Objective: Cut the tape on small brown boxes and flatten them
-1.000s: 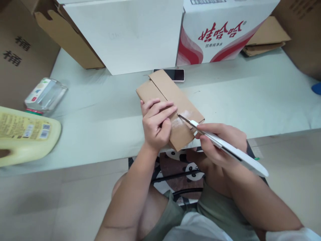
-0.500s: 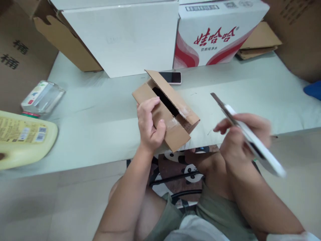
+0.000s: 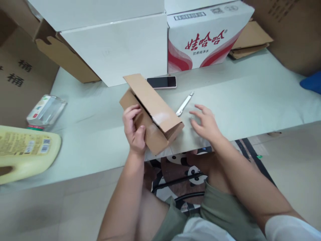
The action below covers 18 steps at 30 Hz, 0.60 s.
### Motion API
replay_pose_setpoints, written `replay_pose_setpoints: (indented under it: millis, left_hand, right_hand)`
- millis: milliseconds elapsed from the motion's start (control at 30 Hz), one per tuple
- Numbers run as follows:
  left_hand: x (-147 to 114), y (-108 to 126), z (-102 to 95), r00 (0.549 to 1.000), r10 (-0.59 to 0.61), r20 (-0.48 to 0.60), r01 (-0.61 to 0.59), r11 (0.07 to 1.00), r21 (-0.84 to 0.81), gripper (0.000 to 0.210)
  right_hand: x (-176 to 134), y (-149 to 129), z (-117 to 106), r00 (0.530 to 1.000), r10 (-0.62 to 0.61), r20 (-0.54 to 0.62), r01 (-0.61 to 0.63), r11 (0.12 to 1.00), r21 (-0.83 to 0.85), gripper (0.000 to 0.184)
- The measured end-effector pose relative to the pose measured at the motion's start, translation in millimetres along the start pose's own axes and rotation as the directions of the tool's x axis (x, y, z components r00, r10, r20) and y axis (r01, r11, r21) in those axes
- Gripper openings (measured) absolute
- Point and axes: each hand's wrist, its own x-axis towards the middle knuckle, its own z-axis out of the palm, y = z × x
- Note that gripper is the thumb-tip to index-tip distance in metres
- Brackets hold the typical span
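Observation:
My left hand (image 3: pixel 134 129) grips a small brown cardboard box (image 3: pixel 157 110) by its near left side, fingertips over the edge of the opening. The box is tilted near the table's front edge, with its top flap partly raised and a dark gap beneath it. Shiny tape shows on the flap. A white utility knife (image 3: pixel 185 103) lies on the table just right of the box, its lower end close to the cardboard. My right hand (image 3: pixel 204 122) is beside the knife, fingers spread and holding nothing. Behind the box lies a phone (image 3: pixel 163 82), screen up.
Along the back stand a white box (image 3: pixel 115 50) and a red-and-white carton (image 3: pixel 208 43), with folded cardboard (image 3: pixel 250 38) to their right. On the left of the table (image 3: pixel 95 144) are a clear bottle (image 3: pixel 47 112) lying down and a yellow jug (image 3: pixel 27 154). A blue object (image 3: pixel 312 82) sits at far right.
My right hand has put the knife down on the table and let go of it. The box has shifted left with my left hand, and its flap now covers more of the opening.

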Motion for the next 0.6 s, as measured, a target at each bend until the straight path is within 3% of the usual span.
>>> replay_pose_setpoints:
  millis: [67,100,200,267,433,533,600]
  left_hand:
    - [1.1,-4.6,-5.5,0.981,-0.17,-0.098,0.159,0.981,-0.116,0.041]
    - [1.7,-5.9,-8.4,0.949,-0.29,-0.125,0.263,0.945,-0.196,0.046]
    - [4.9,-5.0,-18.9,0.777,-0.624,-0.086,0.548,0.737,-0.395,0.064]
    - [7.6,-2.5,-27.3,0.692,-0.721,-0.042,0.645,0.643,-0.413,0.057]
    - [10.0,-1.5,-48.1,0.657,-0.75,-0.077,0.676,0.631,-0.381,0.035]
    - [8.4,-4.6,-53.7,0.631,-0.769,-0.106,0.672,0.609,-0.421,0.031]
    - [7.4,-6.3,-53.3,0.648,-0.753,-0.111,0.638,0.617,-0.46,0.034]
  right_hand:
    - [-1.6,-10.1,3.9,0.991,-0.098,0.088,0.09,0.992,0.094,0.041]
    - [-1.7,-15.2,5.8,0.983,-0.133,0.126,0.114,0.983,0.145,0.045]
    - [1.2,-28.3,9.8,0.968,-0.177,0.177,0.115,0.943,0.312,0.056]
    - [4.8,-34.0,11.1,0.969,-0.172,0.175,0.086,0.907,0.412,0.055]
    - [8.2,-39.8,19.3,0.987,-0.101,0.126,-0.008,0.747,0.664,0.073]
    - [6.6,-42.3,25.4,0.994,-0.063,0.09,-0.026,0.659,0.751,0.07]
    - [5.8,-44.8,25.9,0.998,-0.022,0.059,-0.031,0.641,0.767,0.068]
